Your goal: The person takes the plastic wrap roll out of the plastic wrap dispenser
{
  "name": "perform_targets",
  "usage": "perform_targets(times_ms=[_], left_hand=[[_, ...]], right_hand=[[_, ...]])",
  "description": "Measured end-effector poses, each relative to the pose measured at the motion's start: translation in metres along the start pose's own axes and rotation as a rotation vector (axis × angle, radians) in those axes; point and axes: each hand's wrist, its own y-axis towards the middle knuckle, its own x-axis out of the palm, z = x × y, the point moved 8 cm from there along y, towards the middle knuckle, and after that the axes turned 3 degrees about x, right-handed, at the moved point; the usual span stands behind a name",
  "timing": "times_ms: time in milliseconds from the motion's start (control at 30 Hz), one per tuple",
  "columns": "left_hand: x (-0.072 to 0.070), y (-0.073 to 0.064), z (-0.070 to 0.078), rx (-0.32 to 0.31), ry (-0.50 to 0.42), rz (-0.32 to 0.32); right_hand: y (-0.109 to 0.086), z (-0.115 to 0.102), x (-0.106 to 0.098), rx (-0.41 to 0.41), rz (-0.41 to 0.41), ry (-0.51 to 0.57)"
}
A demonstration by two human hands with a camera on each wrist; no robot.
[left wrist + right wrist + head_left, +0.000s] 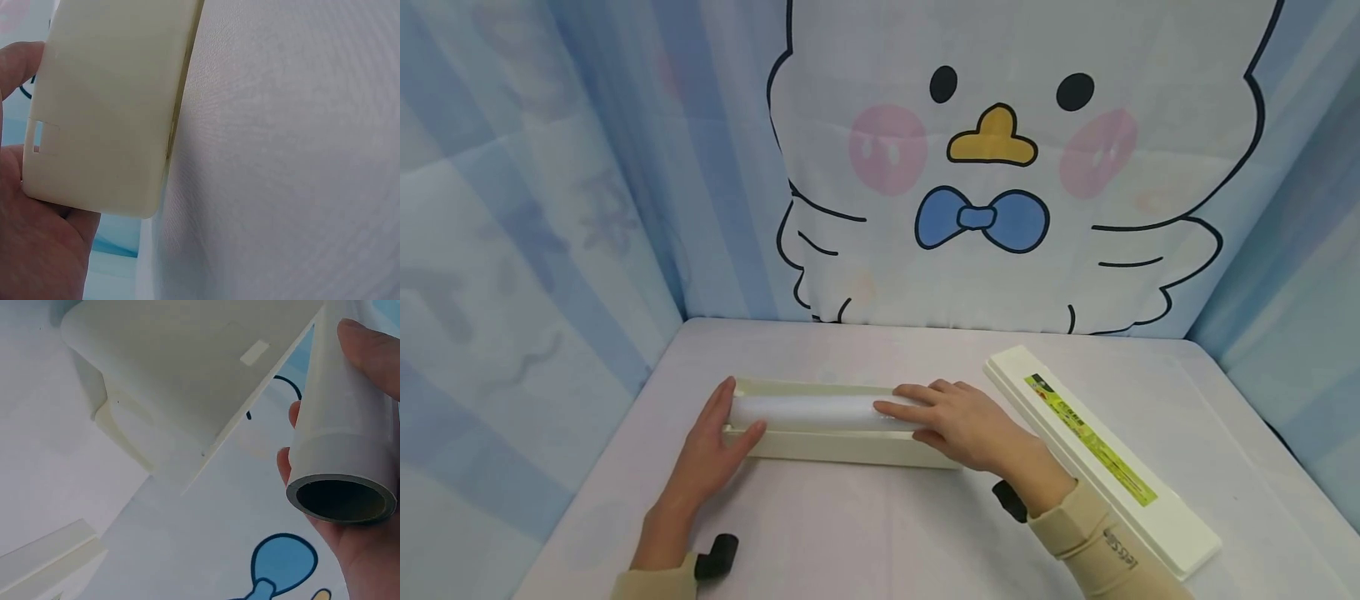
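A long cream-white box (pixel 857 447) lies across the table, its top uncovered. Along it rests a roll of plastic wrap (pixel 820 412), whitish and smooth. My left hand (pixel 703 458) holds the box's left end, thumb on the front rim; the left wrist view shows the box's plain front wall (pixel 106 106) between thumb and palm. My right hand (pixel 977 429) grips the right end of the roll. In the right wrist view, thumb and fingers wrap round the roll (pixel 344 419), which stands above the box's rim, its hollow tube end (pixel 340 500) facing the camera.
To the right, a long white lid (pixel 1180 533) with a yellow-green label (pixel 1090 437) lies slantwise near my right forearm. White cloth (pixel 850 533) covers the table. A curtain with a cartoon bird (pixel 977 275) hangs behind, and blue striped curtains stand at both sides.
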Motion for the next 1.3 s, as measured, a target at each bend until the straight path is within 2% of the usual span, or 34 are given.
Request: perform_targets(times_ms=[233, 567, 1033, 1300], left_hand=[[0.001, 0.0, 0.0, -0.002, -0.002, -0.002], [0.001, 0.001, -0.001, -0.003, 0.006, -0.004], [0.001, 0.001, -0.001, 0.004, -0.004, 0.007], [0.0, 0.002, -0.001, 0.008, -0.012, 0.013]], right_hand=[[-0.002, -0.001, -0.002, -0.01, 0.047, -0.005], [-0.004, -0.002, -0.003, -0.026, 0.065, -0.019], [-0.019, -0.002, -0.021, -0.109, 0.207, -0.057], [-0.032, 0.004, -0.03, -0.083, 0.259, -0.118]])
